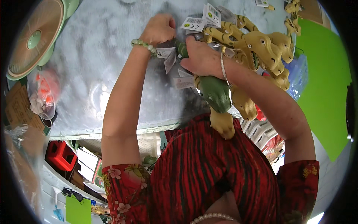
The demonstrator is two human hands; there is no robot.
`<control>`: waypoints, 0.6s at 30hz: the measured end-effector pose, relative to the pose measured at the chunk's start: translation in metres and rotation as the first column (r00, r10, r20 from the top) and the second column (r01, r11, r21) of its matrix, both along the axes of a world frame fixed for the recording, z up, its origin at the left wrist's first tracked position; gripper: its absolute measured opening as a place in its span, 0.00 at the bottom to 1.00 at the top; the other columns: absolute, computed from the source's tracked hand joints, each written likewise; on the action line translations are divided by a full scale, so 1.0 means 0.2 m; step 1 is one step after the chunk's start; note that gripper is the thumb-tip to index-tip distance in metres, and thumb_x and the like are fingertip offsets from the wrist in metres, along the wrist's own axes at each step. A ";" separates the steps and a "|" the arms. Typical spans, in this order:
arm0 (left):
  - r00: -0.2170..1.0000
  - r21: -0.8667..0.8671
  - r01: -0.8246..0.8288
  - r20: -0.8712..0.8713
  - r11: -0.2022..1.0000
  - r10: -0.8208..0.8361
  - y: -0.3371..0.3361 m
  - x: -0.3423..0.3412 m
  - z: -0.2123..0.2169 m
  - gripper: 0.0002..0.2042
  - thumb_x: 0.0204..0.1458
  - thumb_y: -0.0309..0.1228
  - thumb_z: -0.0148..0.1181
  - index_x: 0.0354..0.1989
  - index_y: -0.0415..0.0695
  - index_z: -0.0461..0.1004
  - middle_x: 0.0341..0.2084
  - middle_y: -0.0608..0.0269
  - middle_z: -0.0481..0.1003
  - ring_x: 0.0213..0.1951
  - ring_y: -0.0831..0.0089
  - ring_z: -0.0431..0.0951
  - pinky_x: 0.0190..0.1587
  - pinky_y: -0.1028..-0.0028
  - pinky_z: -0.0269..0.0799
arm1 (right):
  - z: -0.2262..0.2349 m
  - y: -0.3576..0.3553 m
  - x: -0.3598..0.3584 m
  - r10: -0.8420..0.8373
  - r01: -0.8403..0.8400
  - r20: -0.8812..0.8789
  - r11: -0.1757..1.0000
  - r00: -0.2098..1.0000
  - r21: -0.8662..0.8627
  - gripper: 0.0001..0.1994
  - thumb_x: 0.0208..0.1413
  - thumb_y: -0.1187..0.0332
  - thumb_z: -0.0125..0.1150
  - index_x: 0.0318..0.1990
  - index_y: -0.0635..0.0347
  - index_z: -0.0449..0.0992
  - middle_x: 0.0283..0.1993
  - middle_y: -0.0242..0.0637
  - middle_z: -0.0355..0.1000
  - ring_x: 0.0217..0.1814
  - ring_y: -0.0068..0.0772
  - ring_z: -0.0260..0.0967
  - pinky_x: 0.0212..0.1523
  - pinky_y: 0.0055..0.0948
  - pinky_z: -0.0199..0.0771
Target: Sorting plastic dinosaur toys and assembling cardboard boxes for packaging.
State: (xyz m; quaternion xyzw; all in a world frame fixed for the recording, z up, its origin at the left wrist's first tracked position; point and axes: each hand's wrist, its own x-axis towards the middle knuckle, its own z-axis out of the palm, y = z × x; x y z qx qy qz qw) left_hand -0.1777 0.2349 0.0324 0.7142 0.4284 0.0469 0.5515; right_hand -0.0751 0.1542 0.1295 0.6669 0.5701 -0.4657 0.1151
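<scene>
My right hand, with a metal bangle at the wrist, is closed around the body of a green toy dinosaur. Its head points toward me and partly covers a tan dinosaur head at the table's edge. Just left of it, my left hand is curled closed, a beaded bracelet on the wrist; its fingertips are hidden, so what it holds cannot be seen. White paper tags hang between the two hands. To the right lie several tan striped toy dinosaurs with open mouths, tags on their tail ends.
A round fan with a green rim stands at the far left. Below it sits a clear plastic tub with orange and white bits. Crumpled blue plastic and a bright green sheet are on the right. A red stool shows under the table.
</scene>
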 end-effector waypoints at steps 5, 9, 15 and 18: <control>0.987 -0.064 -0.097 0.119 0.993 0.104 -0.07 -0.04 -0.05 0.07 0.30 0.21 0.51 0.23 0.36 0.69 0.18 0.56 0.70 0.23 0.68 0.69 0.26 0.75 0.65 | -0.03 -0.02 0.02 -0.038 0.039 -0.055 0.999 0.998 0.011 0.18 0.38 0.67 0.49 0.32 0.75 0.55 0.29 0.60 0.64 0.36 0.55 0.63 0.37 0.37 0.63; 0.997 0.441 0.074 -0.011 0.894 -0.077 -0.11 -0.05 0.05 0.07 0.31 0.22 0.48 0.22 0.38 0.71 0.24 0.47 0.70 0.30 0.55 0.69 0.34 0.67 0.65 | -0.02 -0.02 0.02 -0.036 0.039 -0.070 0.999 0.997 0.036 0.18 0.38 0.68 0.49 0.32 0.76 0.55 0.29 0.60 0.64 0.35 0.55 0.63 0.36 0.37 0.63; 0.990 0.173 0.118 -0.098 0.978 -0.102 -0.16 -0.05 0.08 0.09 0.31 0.23 0.47 0.23 0.37 0.71 0.24 0.46 0.69 0.34 0.53 0.68 0.37 0.65 0.63 | -0.01 -0.03 0.02 -0.017 0.021 -0.083 0.999 0.996 0.049 0.18 0.38 0.68 0.50 0.31 0.76 0.55 0.28 0.61 0.64 0.34 0.55 0.63 0.34 0.37 0.64; 0.998 0.142 0.070 -0.018 0.987 -0.068 -0.16 -0.06 0.08 0.09 0.31 0.23 0.47 0.22 0.35 0.71 0.24 0.46 0.69 0.34 0.52 0.68 0.37 0.65 0.64 | -0.01 -0.04 0.02 -0.036 0.040 -0.088 0.998 0.995 0.050 0.18 0.38 0.68 0.51 0.31 0.76 0.56 0.28 0.61 0.64 0.33 0.55 0.63 0.34 0.37 0.64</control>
